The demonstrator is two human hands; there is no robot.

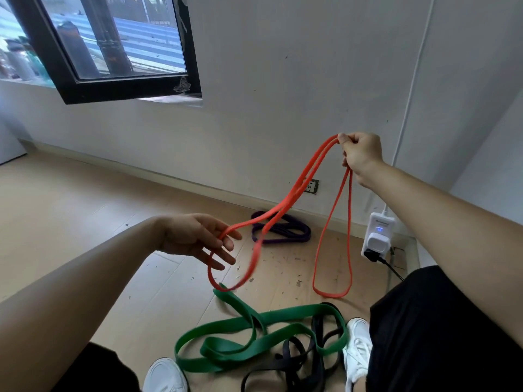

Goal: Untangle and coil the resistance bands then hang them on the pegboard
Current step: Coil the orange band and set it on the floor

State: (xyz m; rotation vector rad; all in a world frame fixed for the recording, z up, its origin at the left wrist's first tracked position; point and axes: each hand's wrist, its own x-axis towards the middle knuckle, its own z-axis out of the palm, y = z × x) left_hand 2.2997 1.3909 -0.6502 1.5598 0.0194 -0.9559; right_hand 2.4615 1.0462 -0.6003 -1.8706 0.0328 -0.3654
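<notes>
Right grip (360, 155): raised on the right, fingers curled, pinching the top of the thin orange-red rubber resistance band (308, 168). Left grip (198, 239): lower, centre-left, not closed. Its fingers (227, 246) are stretched out fairly straight and the band's strands lie across them.

The orange-red band is held up between both grips. Two strands run down-left from the right grip to the left grip, then sag past it into a blurred loop. That loop's bottom hangs by the far tip of the wide flat green rubber band (254, 315); can't tell if they touch. A second loop drops straight down from the right grip. Its bottom is close to the pale wood floor (85, 207); contact unclear.

On the floor, near: the green band is folded over itself between two white shoes (165, 374). A narrower black rubber band (297, 360) is tangled with it, crossing under the green on the right.

Far, by the skirting: a dark purple rubber band (283, 230) lies in a loose pile, apart from the others.

Right, against the wall: a white power adapter (377, 236) with a blue light and a black plug in it. A wall socket (312, 186) sits behind the orange-red strands. A black-framed window (127, 80) is at upper left. Small debris is scattered on the floor.
</notes>
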